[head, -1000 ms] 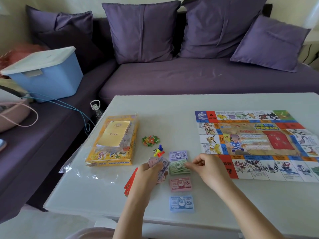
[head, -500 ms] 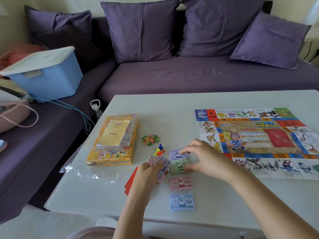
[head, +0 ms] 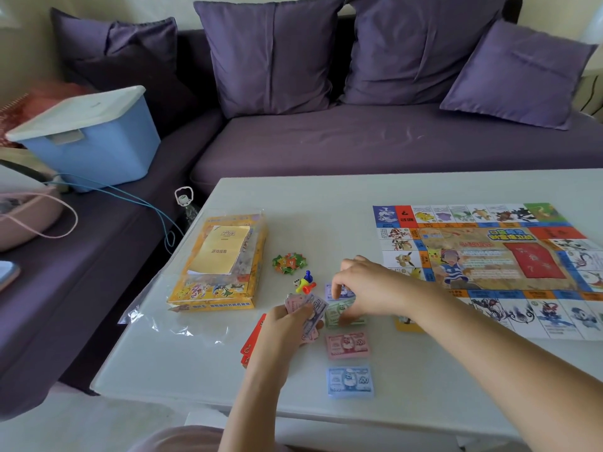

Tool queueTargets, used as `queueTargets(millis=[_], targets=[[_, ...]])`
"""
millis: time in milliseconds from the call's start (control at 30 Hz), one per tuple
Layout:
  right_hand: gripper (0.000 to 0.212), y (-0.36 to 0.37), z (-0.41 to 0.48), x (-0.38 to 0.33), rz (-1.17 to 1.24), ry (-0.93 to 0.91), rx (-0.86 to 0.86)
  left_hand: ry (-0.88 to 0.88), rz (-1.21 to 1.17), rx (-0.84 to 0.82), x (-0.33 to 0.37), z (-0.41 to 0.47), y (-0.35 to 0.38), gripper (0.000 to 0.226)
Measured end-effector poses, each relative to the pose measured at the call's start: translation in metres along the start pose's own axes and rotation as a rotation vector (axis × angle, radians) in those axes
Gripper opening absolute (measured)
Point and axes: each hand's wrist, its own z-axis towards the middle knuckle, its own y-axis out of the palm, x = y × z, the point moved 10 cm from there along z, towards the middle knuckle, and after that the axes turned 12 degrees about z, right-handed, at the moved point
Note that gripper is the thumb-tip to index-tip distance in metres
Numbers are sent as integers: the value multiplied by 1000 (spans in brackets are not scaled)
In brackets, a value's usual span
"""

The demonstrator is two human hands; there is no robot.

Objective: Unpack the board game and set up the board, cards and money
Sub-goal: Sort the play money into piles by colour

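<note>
The game board (head: pixel 489 265) lies unfolded on the right of the white table (head: pixel 326 203). My left hand (head: pixel 284 334) grips a fan of play money (head: pixel 308 306). My right hand (head: pixel 368 288) reaches over the sorted piles and pinches the green money pile (head: pixel 339 316), with fingers over the purple pile (head: pixel 342 291). Below these lie a pink pile (head: pixel 347 345) and a blue 500 pile (head: pixel 349 381). Red cards (head: pixel 251 342) show left of my left wrist. A yellow card (head: pixel 406 324) peeks from under my right forearm.
The yellow game box (head: pixel 218 282) with a leaflet on top lies on a clear plastic bag at the table's left. Coloured pawns (head: pixel 306 283) and green tokens (head: pixel 289 263) sit beside it. A purple sofa (head: pixel 359 145) with cushions and a blue storage bin (head: pixel 91 138) stand behind.
My right hand moved left from beside the green pile to over the green and purple piles. My left hand kept its fan of money in place.
</note>
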Motion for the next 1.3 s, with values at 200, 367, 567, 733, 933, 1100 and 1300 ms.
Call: queueTargets(millis=[200, 367, 567, 733, 933, 1100, 1300], targets=[[32, 5, 0, 3, -10, 10, 22, 8, 8, -6, 1, -1, 0, 9], [42, 1, -4, 4, 15, 39, 54, 17, 20, -9, 3, -3, 0, 10], [44, 0, -6, 5, -17, 52, 21, 11, 26, -6, 2, -3, -1, 8], [44, 1, -7, 4, -20, 55, 22, 0, 10, -11, 0, -2, 0, 8], [41, 2, -8, 2, -12, 44, 31, -23, -10, -28, -2, -1, 3, 15], [40, 3, -9, 4, -12, 38, 34, -22, -29, -29, -2, -1, 3, 17], [19, -22, -23, 8, 407, 50, 315, 120, -87, -69, 18, -12, 1, 9]])
